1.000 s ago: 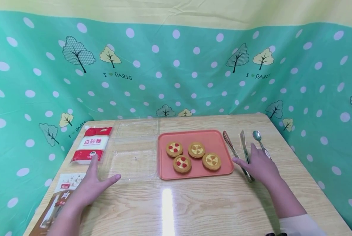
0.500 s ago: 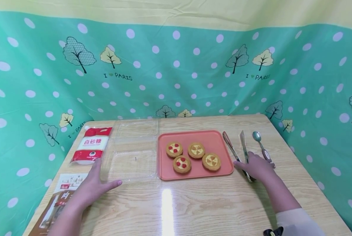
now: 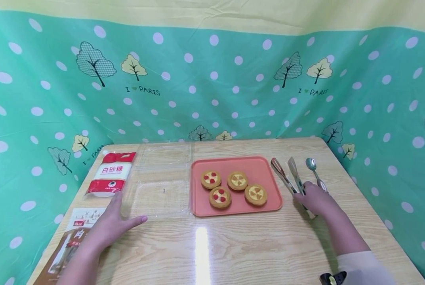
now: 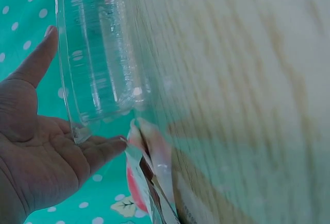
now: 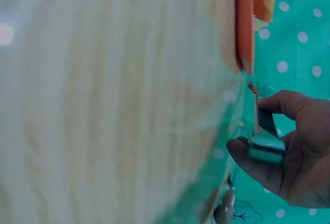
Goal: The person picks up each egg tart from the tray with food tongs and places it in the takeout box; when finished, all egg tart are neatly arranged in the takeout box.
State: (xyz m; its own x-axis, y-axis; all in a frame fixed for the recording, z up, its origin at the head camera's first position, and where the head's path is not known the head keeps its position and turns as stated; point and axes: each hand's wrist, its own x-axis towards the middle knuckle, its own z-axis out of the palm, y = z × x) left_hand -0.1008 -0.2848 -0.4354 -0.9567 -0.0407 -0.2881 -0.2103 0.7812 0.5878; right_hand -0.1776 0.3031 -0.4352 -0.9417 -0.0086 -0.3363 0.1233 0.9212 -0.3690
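Note:
My right hand (image 3: 317, 201) pinches metal tongs (image 3: 295, 170) across their two arms, thumb on one side and fingers on the other. In the right wrist view the bent end of the tongs (image 5: 266, 148) sits between thumb and fingers. My left hand (image 3: 113, 223) is spread wide at the near left corner of a clear plastic clamshell box (image 3: 159, 216), which lies with its lid folded back. Seen from the left wrist, the thumb and straight fingers of that hand (image 4: 46, 157) stand by the box's outer rim (image 4: 63, 80).
A pink tray (image 3: 205, 210) with several tarts (image 3: 256, 194) lies between box and tongs. A spoon (image 3: 311, 164) is right of the tongs. At the left lie a red and white sugar bag (image 3: 110, 172) and a brown food packet (image 3: 67, 247). A patterned cloth surrounds the table.
My right hand came down from above the tongs and gripped them; their arms have drawn closer together and moved slightly right. My left hand lowered a little to the box's corner.

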